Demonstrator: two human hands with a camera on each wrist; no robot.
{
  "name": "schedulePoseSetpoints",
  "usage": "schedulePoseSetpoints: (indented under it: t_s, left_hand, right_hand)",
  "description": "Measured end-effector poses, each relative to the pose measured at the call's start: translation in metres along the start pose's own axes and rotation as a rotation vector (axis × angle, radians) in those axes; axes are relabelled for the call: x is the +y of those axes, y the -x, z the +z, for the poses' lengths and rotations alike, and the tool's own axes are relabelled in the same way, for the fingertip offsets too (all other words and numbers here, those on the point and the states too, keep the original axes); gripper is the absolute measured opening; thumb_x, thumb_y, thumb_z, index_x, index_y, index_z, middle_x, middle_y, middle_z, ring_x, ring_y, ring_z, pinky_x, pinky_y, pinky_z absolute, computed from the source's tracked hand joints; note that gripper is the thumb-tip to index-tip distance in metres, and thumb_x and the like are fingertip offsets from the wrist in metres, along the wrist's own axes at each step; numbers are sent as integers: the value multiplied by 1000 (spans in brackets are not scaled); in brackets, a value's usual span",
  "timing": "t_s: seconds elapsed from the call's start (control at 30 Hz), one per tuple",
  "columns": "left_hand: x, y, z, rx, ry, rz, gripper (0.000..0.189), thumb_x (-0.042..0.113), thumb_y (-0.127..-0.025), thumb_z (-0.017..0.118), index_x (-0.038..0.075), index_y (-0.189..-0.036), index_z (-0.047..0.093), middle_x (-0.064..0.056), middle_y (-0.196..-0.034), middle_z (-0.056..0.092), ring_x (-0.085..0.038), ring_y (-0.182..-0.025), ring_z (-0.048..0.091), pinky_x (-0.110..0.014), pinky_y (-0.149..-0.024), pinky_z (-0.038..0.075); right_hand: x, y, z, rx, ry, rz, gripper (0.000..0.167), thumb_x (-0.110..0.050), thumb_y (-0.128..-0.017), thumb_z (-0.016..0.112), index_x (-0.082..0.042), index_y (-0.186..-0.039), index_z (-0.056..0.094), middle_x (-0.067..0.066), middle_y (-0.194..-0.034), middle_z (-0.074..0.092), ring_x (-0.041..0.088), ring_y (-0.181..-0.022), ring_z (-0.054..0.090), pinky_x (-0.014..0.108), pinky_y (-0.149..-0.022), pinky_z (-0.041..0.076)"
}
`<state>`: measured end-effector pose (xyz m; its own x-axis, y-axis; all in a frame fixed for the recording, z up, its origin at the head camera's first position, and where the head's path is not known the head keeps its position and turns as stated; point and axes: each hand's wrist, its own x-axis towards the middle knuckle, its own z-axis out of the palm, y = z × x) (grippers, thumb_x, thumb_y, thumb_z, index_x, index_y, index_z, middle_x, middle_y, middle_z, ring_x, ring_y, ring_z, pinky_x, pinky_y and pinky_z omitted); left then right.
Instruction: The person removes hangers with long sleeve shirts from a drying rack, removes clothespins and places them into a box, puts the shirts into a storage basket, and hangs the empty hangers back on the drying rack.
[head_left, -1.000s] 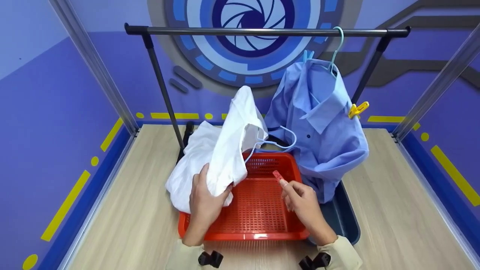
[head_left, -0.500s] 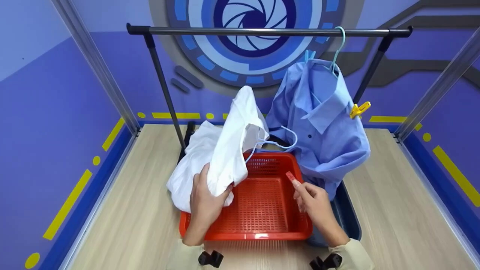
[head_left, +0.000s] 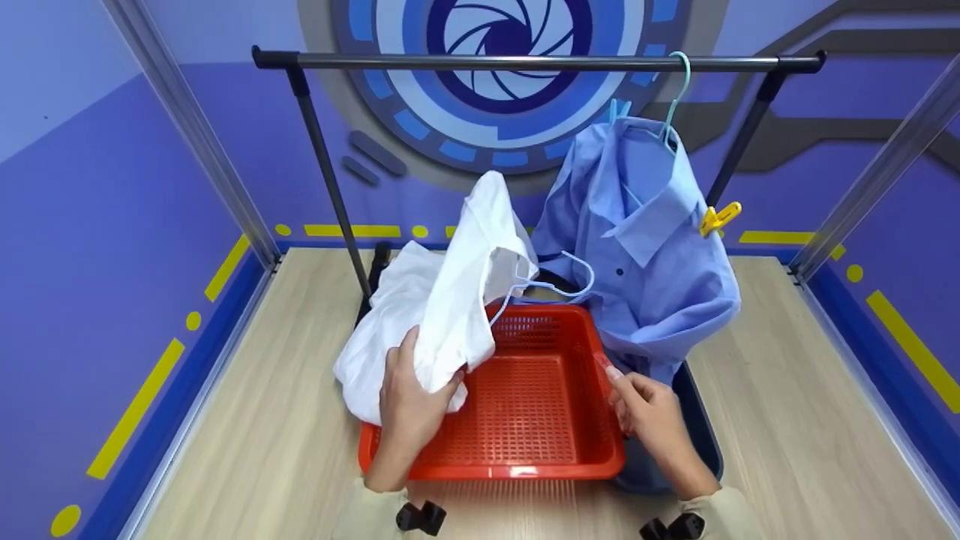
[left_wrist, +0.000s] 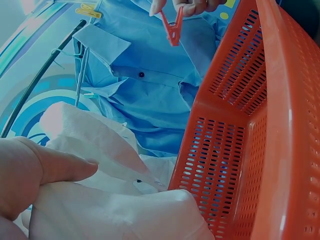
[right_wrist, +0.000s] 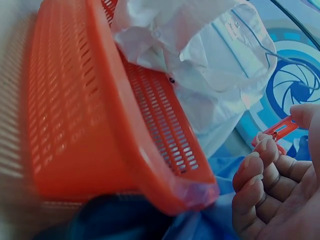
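A white shirt (head_left: 461,300) lies bunched over the left part of the red basket (head_left: 491,472), a light blue hanger (head_left: 581,289) poking out of its collar. My left hand (head_left: 414,405) grips the shirt's near edge between thumb and fingers. Over the basket's right rim, my right hand (head_left: 649,411) pinches a red clothespin (left_wrist: 173,31) between thumb and index finger. The right wrist view shows the other fingers curled loosely below that clothespin. Behind the right hand hangs a blue shirt (head_left: 664,292), with a yellow clothespin (head_left: 718,218) clipped at its right shoulder.
A black rail (head_left: 465,64) spans the back, and the blue shirt's green hanger (head_left: 679,94) hooks over it. A light blue clothespin (head_left: 619,112) sits on that shirt's other shoulder. Under the basket's right side, a dark basin (head_left: 701,431) rests on the wooden tabletop (head_left: 810,420).
My right hand has moved to the right with the red clothespin, from over the basket's inside to its right rim. The left hand and white shirt have stayed in place.
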<state>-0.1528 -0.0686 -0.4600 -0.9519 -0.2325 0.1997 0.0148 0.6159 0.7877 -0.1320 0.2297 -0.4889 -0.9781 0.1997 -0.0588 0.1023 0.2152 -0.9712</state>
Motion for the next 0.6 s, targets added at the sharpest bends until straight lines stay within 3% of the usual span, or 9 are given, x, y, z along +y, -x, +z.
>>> schedulePoseSetpoints:
  t_s: [0.27, 0.47, 0.6]
  left_hand:
    - [-1, 0, 0, -6, 3, -4, 83, 21, -72, 84, 15, -143, 41, -12, -117, 53, -29, -105, 55, -49, -95, 44]
    - [-2, 1, 1, 21, 18, 46, 82, 20, -71, 85, 13, -142, 43, -13, -114, 54, -30, -104, 56, -47, -93, 46]
    - [-2, 1, 0, 16, 16, 42, 82, 20, -71, 84, 13, -142, 43, -13, -115, 54, -30, -105, 56, -47, -94, 45]
  right_hand:
    - [10, 1, -10, 8, 49, -1, 47, -38, -94, 61, 3, -72, 59, 6, -53, 49, 18, -45, 48, 30, -46, 43]
    - [17, 0, -16, 26, 94, -3, 44, -36, -95, 60, 2, -71, 59, 4, -52, 50, 14, -44, 48, 27, -46, 43]
    - [22, 0, -21, 30, 123, 6, 43, -34, -95, 60, 1, -71, 60, 3, -52, 51, 12, -44, 48, 25, -46, 42]
